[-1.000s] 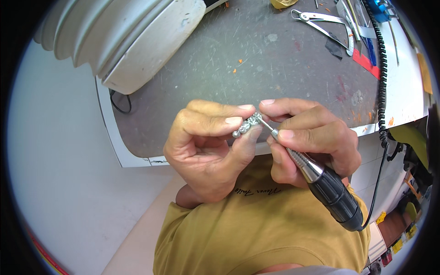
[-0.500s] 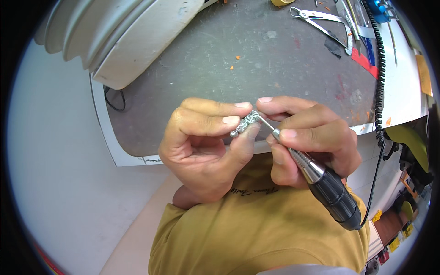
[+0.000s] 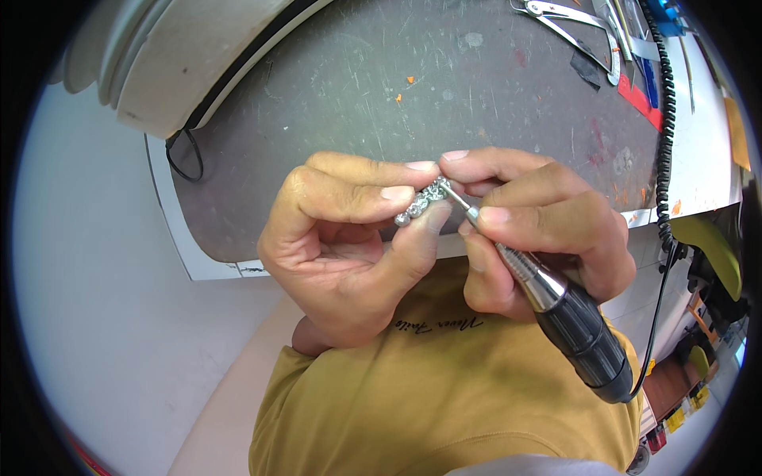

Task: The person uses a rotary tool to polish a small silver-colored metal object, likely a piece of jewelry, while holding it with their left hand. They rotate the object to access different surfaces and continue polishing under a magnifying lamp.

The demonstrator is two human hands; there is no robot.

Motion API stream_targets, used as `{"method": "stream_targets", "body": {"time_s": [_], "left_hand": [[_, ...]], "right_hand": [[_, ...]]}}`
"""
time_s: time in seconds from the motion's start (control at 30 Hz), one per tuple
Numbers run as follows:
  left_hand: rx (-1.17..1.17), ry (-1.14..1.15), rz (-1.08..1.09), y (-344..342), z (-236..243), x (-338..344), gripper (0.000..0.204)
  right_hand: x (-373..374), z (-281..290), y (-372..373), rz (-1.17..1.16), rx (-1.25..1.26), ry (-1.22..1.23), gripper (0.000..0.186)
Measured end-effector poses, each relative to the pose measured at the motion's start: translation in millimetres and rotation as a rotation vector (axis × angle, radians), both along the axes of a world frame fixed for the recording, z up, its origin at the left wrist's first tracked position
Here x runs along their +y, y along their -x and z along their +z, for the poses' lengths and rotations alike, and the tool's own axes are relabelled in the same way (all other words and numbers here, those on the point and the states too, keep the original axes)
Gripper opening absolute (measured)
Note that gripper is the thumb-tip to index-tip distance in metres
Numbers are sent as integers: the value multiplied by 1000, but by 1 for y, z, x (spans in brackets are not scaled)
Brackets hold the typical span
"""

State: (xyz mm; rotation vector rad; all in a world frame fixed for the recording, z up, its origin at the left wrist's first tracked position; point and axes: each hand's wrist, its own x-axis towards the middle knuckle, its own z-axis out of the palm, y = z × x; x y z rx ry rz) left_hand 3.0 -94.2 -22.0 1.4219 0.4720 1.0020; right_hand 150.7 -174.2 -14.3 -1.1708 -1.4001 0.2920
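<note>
- Left hand (image 3: 349, 246) pinches a small silver beaded piece (image 3: 421, 202) between its fingers, held just above the desk's (image 3: 341, 103) near edge;
- Right hand (image 3: 540, 230) grips a rotary handpiece (image 3: 556, 297) (tip touching the piece); coiled cord (image 3: 665, 127) and pliers (image 3: 567, 24) lie well apart.

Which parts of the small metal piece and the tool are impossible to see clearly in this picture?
Head view, the only one:
- Small silver piece: the left hand pinches it; fingers cover part, detail too small.
- Tool tip: where the rotary handpiece meets the piece, too small to judge.
- Handpiece middle: wrapped by the right hand.
- Coiled cable: cut off at the upper edge.
</note>
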Motion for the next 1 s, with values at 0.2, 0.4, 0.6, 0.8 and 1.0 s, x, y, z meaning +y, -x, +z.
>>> {"method": "stream_targets", "body": {"time_s": [0.2,0.4,0.6,0.8,1.0], "left_hand": [[-41,62,-14,2,5,5,27],[-40,58,0,3,6,5,27],[-16,31,-23,16,12,15,27],[-5,7,-25,9,5,8,27],[-17,14,-32,7,3,7,27]], "right_hand": [[1,-3,11,-1,203,-62,22],[5,-2,7,19,102,-50,23],[13,3,20,-38,85,-70,22],[7,-2,13,-8,133,-61,21],[4,-3,12,-7,137,-56,22]]}}
